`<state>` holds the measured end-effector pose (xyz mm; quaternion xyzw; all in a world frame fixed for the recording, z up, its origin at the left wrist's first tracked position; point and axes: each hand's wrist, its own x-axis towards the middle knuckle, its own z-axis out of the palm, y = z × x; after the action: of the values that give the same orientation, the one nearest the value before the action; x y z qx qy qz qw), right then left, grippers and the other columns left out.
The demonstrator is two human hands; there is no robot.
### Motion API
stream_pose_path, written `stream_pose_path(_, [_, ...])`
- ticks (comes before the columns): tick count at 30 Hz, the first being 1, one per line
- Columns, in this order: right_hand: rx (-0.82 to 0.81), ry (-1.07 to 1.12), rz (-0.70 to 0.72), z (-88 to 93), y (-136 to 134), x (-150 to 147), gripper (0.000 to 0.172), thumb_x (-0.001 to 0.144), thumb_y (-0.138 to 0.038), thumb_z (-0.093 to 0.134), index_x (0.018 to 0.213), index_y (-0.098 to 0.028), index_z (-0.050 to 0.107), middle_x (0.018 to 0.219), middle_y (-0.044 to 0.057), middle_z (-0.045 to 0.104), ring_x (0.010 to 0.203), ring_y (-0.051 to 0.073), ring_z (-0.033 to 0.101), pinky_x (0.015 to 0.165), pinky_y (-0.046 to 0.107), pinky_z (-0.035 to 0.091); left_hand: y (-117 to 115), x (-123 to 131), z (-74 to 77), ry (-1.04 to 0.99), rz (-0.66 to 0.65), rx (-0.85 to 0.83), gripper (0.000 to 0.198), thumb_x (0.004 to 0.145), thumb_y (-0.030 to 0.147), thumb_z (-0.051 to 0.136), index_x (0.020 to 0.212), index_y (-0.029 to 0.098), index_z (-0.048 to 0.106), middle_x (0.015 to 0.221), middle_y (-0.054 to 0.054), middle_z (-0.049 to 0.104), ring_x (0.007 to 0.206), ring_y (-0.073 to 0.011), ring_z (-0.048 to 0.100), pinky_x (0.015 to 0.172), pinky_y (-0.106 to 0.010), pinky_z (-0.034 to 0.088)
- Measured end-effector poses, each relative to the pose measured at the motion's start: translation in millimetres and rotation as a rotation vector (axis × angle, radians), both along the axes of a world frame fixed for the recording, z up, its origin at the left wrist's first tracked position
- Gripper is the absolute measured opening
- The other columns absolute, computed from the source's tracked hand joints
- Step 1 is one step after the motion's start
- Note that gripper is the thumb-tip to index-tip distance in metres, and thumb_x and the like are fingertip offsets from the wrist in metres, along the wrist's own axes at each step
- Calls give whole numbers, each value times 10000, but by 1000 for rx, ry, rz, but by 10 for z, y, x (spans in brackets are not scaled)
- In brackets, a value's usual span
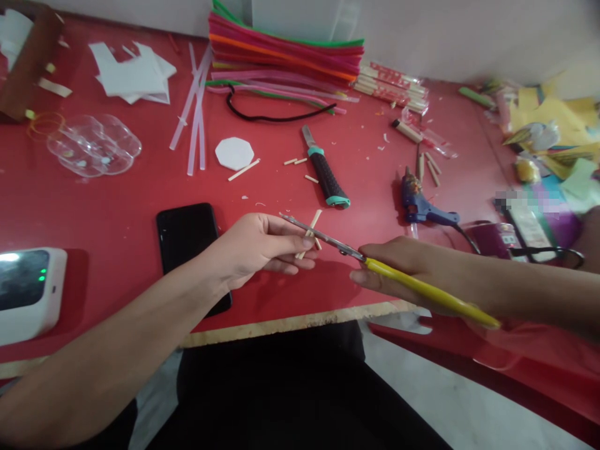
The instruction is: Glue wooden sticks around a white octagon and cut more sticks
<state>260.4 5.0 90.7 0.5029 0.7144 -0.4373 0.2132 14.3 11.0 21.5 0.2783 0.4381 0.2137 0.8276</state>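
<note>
My left hand (276, 247) pinches thin wooden sticks (313, 224) between thumb and fingers, above the red table near its front edge. My right hand (398, 265) grips yellow-handled scissors (347, 249), seen nearly edge-on. Their metal blades lie across the sticks beside my left thumb; whether the blades are apart I cannot tell. Beyond my hands lies a craft knife (328, 178) with a black and teal handle. Short cut stick pieces (300, 161) are scattered left of it. A white octagonal piece (234, 154) lies farther left with a longer thin stick (244, 170) by it.
A black phone (187, 234) lies under my left forearm. Left are a white device (28, 294) and a clear palette (94, 145). Pipe cleaners (285, 53) and translucent glue sticks (194, 112) lie at the back. A blue glue gun (424, 206) with a cord stands right.
</note>
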Motion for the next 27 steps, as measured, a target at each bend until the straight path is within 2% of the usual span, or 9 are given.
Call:
stream_pose_path(3, [18,22,-35,-27,-20,-21,552,929,-738,413,721,-228,462,624,-22,478,559,136,449,577,316,370,2,24,4,8,65,4,40,827,177,796,812,152,769,753,-45,788,687,-134,756,630,-201,602])
stream_pose_path(8, [71,30,-92,-107,-38,-34,553,918,-738,433,722,-221,460,639,-34,455,587,128,418,594,312,353,2,44,12,16,157,11,48,846,185,781,839,144,757,800,-54,784,757,-149,752,686,-242,609])
stream_pose_path(13, [86,-5,-103,-124,-24,-77,594,892,-794,399,715,-228,438,630,-38,432,582,129,392,578,317,331,7,39,12,10,147,27,26,868,166,762,859,144,752,791,-39,777,727,-124,737,743,-253,613])
stream_pose_path(17, [72,-24,-125,-113,-12,-91,639,847,-853,367,702,-233,425,638,-36,416,588,132,389,576,321,344,0,38,14,4,148,35,38,879,148,750,842,140,746,784,-35,778,708,-115,735,698,-230,604])
stream_pose_path(27, [51,0,-157,-115,-33,-85,635,836,-849,393,699,-231,431,648,-36,419,601,134,392,598,329,346,-17,48,2,39,136,61,35,872,162,756,885,138,734,812,-49,789,719,-133,745,693,-243,606])
